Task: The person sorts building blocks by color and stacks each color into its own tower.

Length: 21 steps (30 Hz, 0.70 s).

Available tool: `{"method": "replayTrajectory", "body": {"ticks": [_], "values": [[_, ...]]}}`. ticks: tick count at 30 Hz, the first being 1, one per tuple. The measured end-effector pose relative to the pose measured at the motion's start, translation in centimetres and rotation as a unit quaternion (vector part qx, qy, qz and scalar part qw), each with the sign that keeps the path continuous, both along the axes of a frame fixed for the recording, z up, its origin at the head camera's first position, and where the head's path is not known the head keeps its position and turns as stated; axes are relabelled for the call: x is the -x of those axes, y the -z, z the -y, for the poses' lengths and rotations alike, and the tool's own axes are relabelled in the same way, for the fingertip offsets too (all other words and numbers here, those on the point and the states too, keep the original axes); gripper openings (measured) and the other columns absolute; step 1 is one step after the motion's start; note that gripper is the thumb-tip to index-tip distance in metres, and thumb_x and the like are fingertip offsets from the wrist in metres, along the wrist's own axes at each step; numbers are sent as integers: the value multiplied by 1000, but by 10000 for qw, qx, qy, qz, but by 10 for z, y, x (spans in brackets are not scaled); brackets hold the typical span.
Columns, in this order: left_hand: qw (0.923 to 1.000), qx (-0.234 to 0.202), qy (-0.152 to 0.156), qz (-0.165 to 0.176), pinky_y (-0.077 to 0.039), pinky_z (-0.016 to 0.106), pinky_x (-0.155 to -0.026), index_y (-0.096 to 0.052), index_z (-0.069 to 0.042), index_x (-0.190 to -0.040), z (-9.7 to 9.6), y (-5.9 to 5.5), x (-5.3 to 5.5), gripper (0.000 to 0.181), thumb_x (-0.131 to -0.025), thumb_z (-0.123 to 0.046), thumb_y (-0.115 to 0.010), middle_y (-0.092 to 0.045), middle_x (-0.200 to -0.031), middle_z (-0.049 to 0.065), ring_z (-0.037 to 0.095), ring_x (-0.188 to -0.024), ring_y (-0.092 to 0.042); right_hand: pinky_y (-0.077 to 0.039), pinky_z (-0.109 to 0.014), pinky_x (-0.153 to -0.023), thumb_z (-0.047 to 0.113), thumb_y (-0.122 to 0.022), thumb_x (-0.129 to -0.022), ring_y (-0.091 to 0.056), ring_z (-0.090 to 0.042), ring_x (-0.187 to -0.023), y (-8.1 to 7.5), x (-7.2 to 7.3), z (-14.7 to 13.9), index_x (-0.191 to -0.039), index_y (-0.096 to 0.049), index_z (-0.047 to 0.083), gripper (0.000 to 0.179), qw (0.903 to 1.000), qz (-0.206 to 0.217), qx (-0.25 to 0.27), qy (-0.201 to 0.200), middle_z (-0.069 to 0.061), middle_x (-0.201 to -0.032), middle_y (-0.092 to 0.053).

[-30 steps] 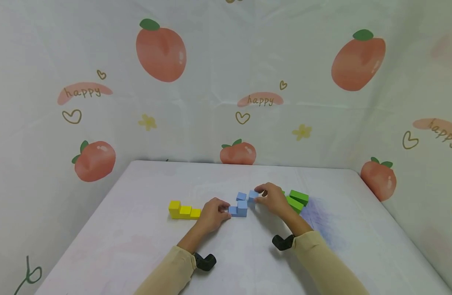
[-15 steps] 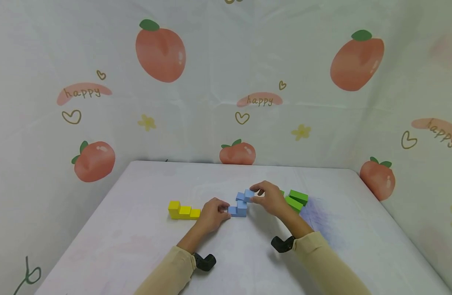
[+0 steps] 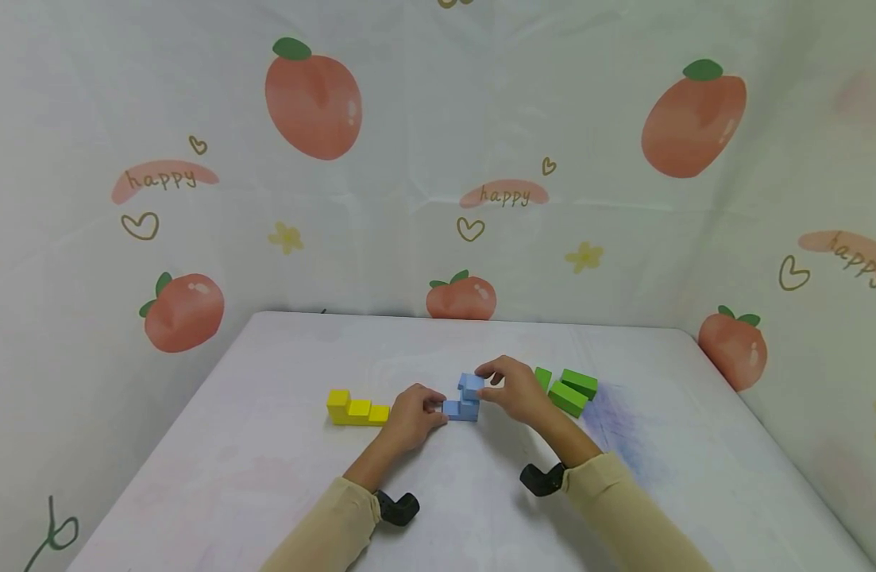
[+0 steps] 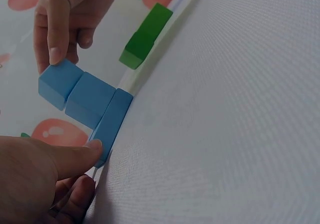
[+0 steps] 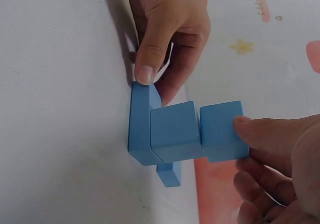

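Note:
My left hand (image 3: 410, 417) pinches one end of a long flat blue block (image 4: 114, 121) lying on the table. On its other end sits a blue cube (image 5: 175, 129). My right hand (image 3: 519, 389) holds a second blue cube (image 5: 222, 129) between thumb and fingers, directly over the first. In the right wrist view a thin seam separates the two cubes, and the upper one looks slightly offset; I cannot tell whether it rests fully. Behind the stack is another small blue block (image 5: 169, 175), mostly hidden in the head view.
Yellow blocks (image 3: 339, 407) form a descending stair left of my left hand. Several green blocks (image 3: 568, 399) lie right of my right hand. The white table (image 3: 466, 508) backs onto a fruit-print cloth (image 3: 395, 199).
My right hand has moved left with its blue cube, from beside the stack to over the lower cube. My left hand has stayed on the long block.

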<state>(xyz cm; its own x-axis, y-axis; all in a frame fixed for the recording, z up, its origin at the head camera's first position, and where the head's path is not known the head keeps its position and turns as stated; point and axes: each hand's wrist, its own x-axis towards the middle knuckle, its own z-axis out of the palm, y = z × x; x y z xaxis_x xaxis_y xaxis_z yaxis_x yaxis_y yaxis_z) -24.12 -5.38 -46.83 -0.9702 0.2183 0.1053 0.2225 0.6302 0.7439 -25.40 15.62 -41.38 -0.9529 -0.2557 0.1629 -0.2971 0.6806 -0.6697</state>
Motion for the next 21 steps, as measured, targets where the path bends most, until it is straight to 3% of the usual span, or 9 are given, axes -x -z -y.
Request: {"method": "replayTrajectory", "body": {"ticks": [21], "values": [[10000, 72, -36, 26, -46, 28, -72, -70, -5, -111, -1, 1, 1, 27, -85, -12, -75, -55, -93, 1, 15, -80, -51, -49, -29, -73, 11, -79, -82, -57, -18, -92, 0, -2, 3, -109, -72, 10, 28, 10000, 17, -20, -83, 2, -101, -65]]}}
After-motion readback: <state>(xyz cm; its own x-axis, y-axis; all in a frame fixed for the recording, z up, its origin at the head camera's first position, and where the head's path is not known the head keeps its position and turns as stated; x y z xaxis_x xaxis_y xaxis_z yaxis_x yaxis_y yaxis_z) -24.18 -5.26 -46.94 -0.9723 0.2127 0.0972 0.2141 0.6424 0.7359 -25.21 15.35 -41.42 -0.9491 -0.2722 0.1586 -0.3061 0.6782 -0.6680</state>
